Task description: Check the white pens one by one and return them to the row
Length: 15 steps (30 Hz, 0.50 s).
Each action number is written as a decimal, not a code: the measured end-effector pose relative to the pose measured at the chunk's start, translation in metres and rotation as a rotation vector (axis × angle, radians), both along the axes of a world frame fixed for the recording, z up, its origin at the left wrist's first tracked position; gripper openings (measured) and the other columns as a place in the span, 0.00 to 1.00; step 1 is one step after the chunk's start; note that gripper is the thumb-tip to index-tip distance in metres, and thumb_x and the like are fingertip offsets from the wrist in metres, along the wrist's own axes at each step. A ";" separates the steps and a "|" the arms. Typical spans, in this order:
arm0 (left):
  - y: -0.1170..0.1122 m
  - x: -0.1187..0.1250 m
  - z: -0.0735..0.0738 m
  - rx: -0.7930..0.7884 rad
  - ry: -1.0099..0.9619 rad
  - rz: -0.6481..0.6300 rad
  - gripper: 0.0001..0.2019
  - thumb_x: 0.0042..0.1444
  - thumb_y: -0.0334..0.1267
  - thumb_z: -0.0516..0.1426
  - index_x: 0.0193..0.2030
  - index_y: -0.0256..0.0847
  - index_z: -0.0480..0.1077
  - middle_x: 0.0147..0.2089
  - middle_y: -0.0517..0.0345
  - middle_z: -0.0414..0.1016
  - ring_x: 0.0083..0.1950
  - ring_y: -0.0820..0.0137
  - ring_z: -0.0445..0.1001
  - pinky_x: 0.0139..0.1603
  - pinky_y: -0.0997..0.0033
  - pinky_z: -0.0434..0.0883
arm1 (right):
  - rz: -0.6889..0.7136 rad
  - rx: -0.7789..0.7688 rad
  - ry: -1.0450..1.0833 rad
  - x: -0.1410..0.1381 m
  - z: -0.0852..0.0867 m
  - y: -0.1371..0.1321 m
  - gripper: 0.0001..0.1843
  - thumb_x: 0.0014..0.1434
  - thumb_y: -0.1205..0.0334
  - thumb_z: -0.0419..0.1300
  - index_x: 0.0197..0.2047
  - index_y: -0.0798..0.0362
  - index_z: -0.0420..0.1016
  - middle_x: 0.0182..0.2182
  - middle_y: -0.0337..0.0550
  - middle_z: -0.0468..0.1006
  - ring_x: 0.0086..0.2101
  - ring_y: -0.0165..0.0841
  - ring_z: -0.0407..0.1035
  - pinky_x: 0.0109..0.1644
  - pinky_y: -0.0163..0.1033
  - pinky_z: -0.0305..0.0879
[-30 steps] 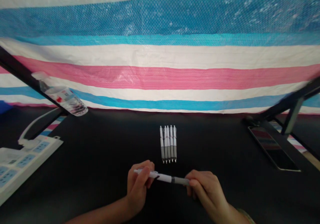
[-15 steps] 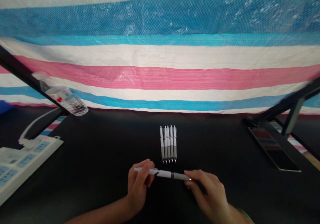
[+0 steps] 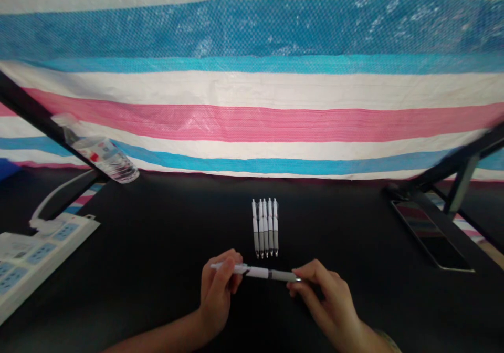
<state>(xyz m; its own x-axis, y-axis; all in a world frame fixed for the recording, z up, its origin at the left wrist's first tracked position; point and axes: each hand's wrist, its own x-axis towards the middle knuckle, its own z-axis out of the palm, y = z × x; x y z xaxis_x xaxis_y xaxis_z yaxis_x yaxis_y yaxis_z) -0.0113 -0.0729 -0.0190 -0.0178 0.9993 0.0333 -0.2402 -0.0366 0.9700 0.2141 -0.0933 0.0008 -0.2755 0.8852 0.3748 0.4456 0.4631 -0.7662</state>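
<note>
A white pen [image 3: 258,272] with a grey grip lies nearly level between my two hands, its metal tip to the right. My left hand [image 3: 218,292] is closed on the clicker end, thumb over the barrel. At the tip, the thumb and fingers of my right hand [image 3: 328,298] pinch the pen; the fingertips partly surround the metal cone. Just beyond the hands, several matching pens [image 3: 265,229] rest side by side on the black table [image 3: 177,221], grey grips and tips toward me.
A white power strip [image 3: 51,258] with a plugged-in cable is at the left. Behind it, a clear plastic bottle [image 3: 106,156] stands by a black bar. A dark phone [image 3: 431,235] lies at the right near another black support [image 3: 460,158]. Striped sheeting [image 3: 252,122] hangs across the back.
The fingers of my right hand have shifted slightly at the pen's tip, the index finger raised a little. The pen has moved slightly left; the row of pens stays put.
</note>
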 end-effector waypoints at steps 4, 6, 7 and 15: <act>0.000 -0.001 -0.001 -0.038 -0.014 0.005 0.24 0.65 0.48 0.52 0.18 0.43 0.62 0.18 0.63 0.56 0.21 0.71 0.55 0.22 0.70 0.54 | 0.068 0.001 -0.056 0.003 0.000 0.000 0.09 0.73 0.54 0.51 0.45 0.47 0.71 0.30 0.36 0.80 0.29 0.29 0.76 0.35 0.30 0.68; -0.001 -0.001 -0.002 -0.049 -0.003 -0.004 0.24 0.65 0.48 0.52 0.18 0.43 0.62 0.18 0.63 0.56 0.21 0.71 0.55 0.22 0.70 0.54 | 0.000 0.030 -0.031 0.003 -0.002 -0.001 0.10 0.73 0.54 0.53 0.53 0.47 0.67 0.32 0.36 0.80 0.30 0.29 0.77 0.36 0.30 0.69; -0.001 -0.001 -0.002 -0.050 0.006 -0.009 0.24 0.65 0.48 0.51 0.18 0.43 0.62 0.18 0.63 0.56 0.21 0.71 0.55 0.22 0.70 0.54 | -0.029 0.041 -0.025 0.002 -0.003 -0.002 0.09 0.73 0.55 0.54 0.53 0.47 0.66 0.31 0.35 0.80 0.29 0.28 0.76 0.36 0.30 0.68; -0.001 0.000 -0.002 -0.024 0.021 -0.027 0.24 0.64 0.50 0.51 0.18 0.43 0.60 0.17 0.64 0.53 0.20 0.71 0.54 0.22 0.70 0.55 | 0.109 -0.034 -0.121 0.003 0.002 -0.001 0.15 0.75 0.53 0.47 0.41 0.49 0.70 0.27 0.36 0.76 0.26 0.29 0.71 0.33 0.33 0.62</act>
<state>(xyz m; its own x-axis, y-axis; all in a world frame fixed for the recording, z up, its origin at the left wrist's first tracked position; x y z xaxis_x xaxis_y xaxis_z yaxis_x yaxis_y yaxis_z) -0.0108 -0.0737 -0.0206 0.0094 0.9999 0.0096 -0.2203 -0.0073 0.9754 0.2171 -0.0944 0.0029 -0.4119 0.8594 0.3029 0.4846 0.4881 -0.7259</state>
